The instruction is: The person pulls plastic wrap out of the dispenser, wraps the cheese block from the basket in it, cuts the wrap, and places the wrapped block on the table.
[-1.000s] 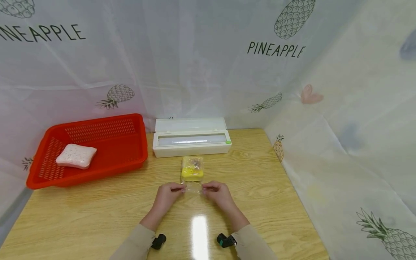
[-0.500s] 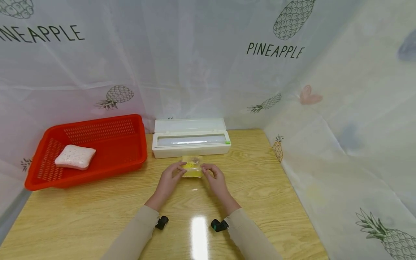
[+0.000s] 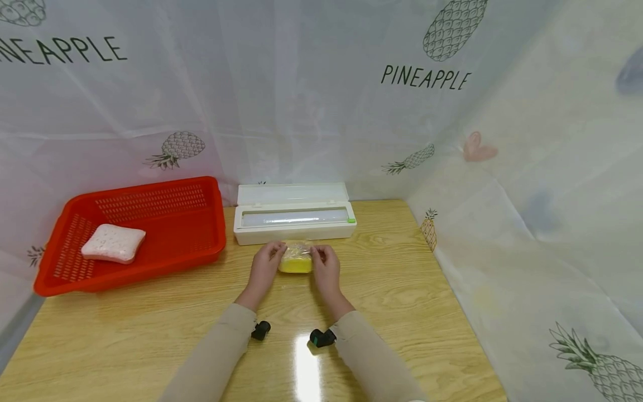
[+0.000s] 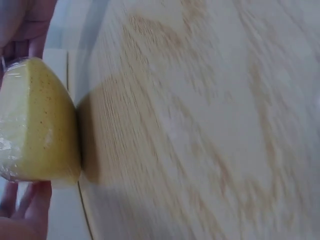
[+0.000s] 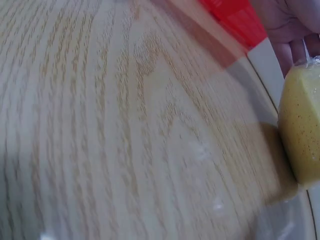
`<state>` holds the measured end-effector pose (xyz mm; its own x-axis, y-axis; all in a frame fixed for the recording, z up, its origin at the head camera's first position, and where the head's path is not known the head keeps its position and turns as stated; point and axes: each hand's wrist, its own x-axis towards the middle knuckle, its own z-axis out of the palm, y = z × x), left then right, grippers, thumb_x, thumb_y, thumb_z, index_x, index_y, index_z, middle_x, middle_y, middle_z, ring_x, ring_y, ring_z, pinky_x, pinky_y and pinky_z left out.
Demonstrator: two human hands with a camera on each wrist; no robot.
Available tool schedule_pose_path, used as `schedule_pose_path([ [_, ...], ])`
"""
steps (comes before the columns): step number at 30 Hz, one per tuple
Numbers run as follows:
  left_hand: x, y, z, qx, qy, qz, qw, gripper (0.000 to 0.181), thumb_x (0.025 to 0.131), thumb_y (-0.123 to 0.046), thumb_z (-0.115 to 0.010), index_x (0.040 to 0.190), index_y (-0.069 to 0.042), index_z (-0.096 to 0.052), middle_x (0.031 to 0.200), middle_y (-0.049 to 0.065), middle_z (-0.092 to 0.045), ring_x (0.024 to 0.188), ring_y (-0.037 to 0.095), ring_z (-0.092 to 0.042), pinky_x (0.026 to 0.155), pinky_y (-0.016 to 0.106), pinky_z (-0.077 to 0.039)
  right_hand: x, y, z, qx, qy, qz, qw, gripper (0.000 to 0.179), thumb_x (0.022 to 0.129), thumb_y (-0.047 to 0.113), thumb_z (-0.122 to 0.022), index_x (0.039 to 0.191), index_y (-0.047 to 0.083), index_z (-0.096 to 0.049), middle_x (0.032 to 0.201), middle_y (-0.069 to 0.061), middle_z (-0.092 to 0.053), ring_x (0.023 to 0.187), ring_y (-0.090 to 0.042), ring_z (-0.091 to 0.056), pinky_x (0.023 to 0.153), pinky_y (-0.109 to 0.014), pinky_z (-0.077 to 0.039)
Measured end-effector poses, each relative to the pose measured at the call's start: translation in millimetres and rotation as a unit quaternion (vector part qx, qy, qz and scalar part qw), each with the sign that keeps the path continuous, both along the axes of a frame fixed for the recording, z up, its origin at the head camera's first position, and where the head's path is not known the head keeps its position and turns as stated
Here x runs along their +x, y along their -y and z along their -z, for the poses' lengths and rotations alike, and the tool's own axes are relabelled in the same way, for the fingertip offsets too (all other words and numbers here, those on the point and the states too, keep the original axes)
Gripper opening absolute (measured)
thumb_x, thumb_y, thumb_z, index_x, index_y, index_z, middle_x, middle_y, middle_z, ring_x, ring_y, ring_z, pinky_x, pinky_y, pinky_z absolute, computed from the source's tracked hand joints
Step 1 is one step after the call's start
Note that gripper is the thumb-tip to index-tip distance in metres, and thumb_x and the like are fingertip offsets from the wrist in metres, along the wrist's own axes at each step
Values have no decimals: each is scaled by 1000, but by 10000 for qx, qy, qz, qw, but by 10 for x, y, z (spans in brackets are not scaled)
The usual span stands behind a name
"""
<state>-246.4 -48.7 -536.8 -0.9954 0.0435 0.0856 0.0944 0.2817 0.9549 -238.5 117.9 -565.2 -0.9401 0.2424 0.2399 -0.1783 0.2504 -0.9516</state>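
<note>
A yellow speckled sponge (image 3: 295, 267) sits on the table, wrapped in clear cling film (image 3: 300, 249). My left hand (image 3: 265, 271) is at its left side, pinching the film there between thumb and fingers. At the other side, my right hand (image 3: 326, 272) pinches the film in the same way. In the left wrist view the sponge (image 4: 52, 125) shows its smooth front face under shiny film, with a hand at either end. In the right wrist view the sponge (image 5: 302, 125) is cut off by the edge, and a strand of film runs up to the fingers above it.
Just behind the sponge stands a white cling film box (image 3: 296, 231), its lid up and the roll inside. A red basket (image 3: 176, 258) at the left holds a pale pink sponge (image 3: 113, 243). Patterned curtains border the wooden table (image 3: 402, 312) behind and at right.
Both hands have moved forward from the film's near end to the sponge's sides. The loose film in front of the sponge has been folded up over it.
</note>
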Motion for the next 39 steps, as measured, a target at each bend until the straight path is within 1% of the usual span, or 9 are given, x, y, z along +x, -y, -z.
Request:
schedule_pose_path([
  [4,7,-30,29,6,146,-307,9994,26,99,-26,-58,92,-2,-64,118,15,-62,113,30,-58,90,44,-50,2,40,40,-145,136,365,9991,15,96,18,-64,91,4,-67,89,-2,-63,84,-17,-58,74,-31,-51],
  [9,-6,-50,76,-11,305,-670,9973,25,96,-27,-62,90,-3,-68,105,10,-65,76,24,-58,61,35,-49,-2,81,57,-225,299,759,9964,15,92,15,-69,85,2,-68,84,-4,-62,80,-17,-58,69,-28,-50],
  [12,-11,-52,105,-48,463,-903,9948,27,94,-30,-66,88,-5,-70,91,8,-64,63,22,-52,56,33,-45,-1,88,55,-364,463,816,9949,16,91,15,-71,86,0,-69,84,-6,-65,79,-18,-58,67,-28,-50],
  [16,5,-47,146,-2,800,-1163,9900,29,91,-33,-70,87,-4,-71,84,8,-63,69,20,-52,61,32,-45,0,79,81,-703,494,667,9941,16,88,16,-74,87,0,-69,83,-8,-65,77,-19,-59,67,-28,-51],
  [23,70,-42,195,282,1344,-1301,9819,29,88,-34,-74,90,-5,-73,94,7,-67,80,23,-56,67,34,-45,13,57,127,-1350,139,506,9895,27,79,5,-80,97,1,-60,89,-11,-59,75,-15,-54,62,-21,-46],
  [27,92,-55,202,429,1338,-1346,9809,26,87,-29,-76,90,-4,-71,95,8,-67,79,21,-57,66,33,-46,-23,-8,141,-789,93,381,9961,23,77,3,-82,94,-1,-67,94,-12,-55,81,-18,-51,70,-24,-45],
  [33,73,-72,212,1050,1163,-1256,9796,19,86,-12,-76,92,-1,-61,87,9,-61,61,13,-53,53,27,-48,-77,-105,167,240,-508,-109,9984,7,78,2,-81,84,3,-77,91,-4,-66,93,-19,-57,85,-30,-46],
  [36,48,-64,198,1270,1076,-1021,9807,17,87,-5,-74,94,0,-60,92,11,-59,60,12,-52,51,27,-47,-4,-102,11,351,-619,-438,9965,6,81,-4,-76,87,-4,-75,95,-12,-66,97,-26,-57,87,-29,-46],
  [39,32,-51,162,1215,1064,-768,9839,12,87,-4,-73,95,0,-64,101,13,-60,60,14,-53,51,27,-47,93,-95,-190,521,-791,-683,9932,8,82,-12,-70,89,-11,-72,98,-23,-64,98,-36,-55,88,-28,-46],
])
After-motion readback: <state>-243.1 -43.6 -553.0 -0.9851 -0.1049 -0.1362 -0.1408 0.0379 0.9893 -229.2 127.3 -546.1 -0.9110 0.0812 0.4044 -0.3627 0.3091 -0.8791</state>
